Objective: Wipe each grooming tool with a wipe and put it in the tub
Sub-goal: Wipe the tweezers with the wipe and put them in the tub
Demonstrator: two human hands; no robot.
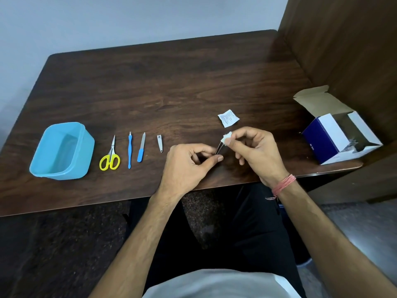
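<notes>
While left hand (pixel 184 162) pinches tweezers (pixel 219 147), right hand (pixel 255 150) wipe (pixel 226 139)

Single view, head-worn, wide-angle. It looks forward and steeply down from above the seated person's chest onto the counter (pixel 171 82). The near counter edge crosses mid-frame; the far edge meets the wall near the top. Both forearms enter from the bottom, close to the lens. Straight lines bow at the frame borders. The person's lap and the floor fill the lower third.
</notes>
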